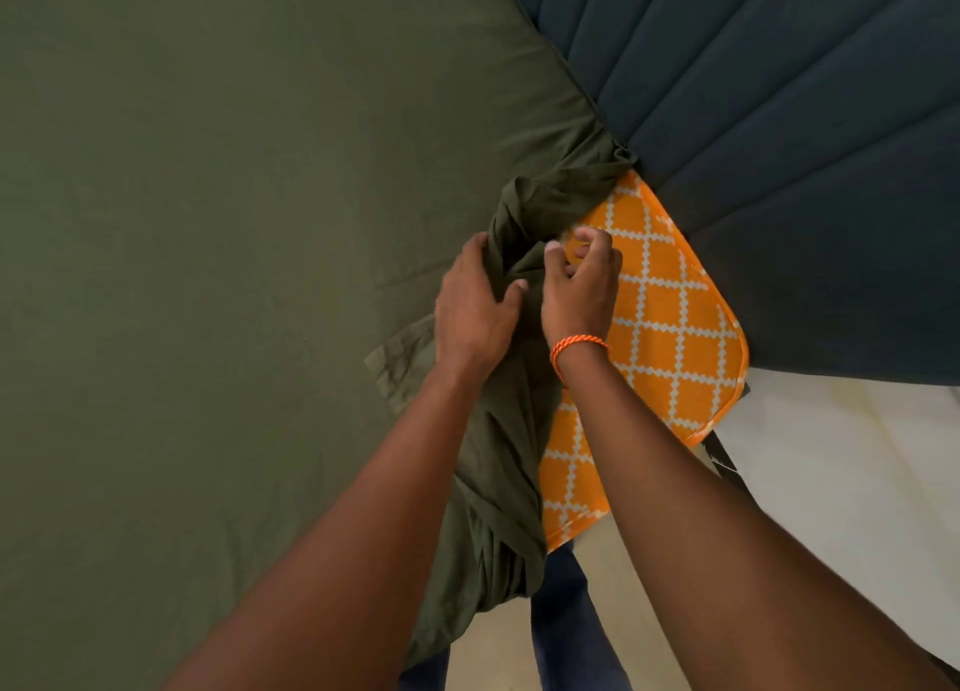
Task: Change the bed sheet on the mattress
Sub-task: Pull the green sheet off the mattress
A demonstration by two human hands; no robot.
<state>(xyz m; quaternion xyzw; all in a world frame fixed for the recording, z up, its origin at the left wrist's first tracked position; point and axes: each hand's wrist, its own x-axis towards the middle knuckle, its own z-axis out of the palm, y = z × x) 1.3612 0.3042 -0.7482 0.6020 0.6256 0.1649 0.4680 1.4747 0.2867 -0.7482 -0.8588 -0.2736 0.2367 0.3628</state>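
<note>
Dark quilted headboard (pixel 779 118) behind, pale floor (pixel 613 586) below. Head view: olive sheet (pixel 208 222) spread over orange patterned mattress (pixel 670 326), bunched at its bare corner. Left hand (pixel 475 308) gripping the bunch; right hand (pixel 579 285), orange bracelet (pixel 579 347) at wrist, fingers curled, pinching sheet edge.

bedroom | mattress (pixel 670 326) under green sheet (pixel 208 222) | padded headboard (pixel 805 144)

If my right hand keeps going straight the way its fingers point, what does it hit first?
Probably the orange mattress corner just beyond the right hand, then the dark headboard; depth is unclear.
</note>
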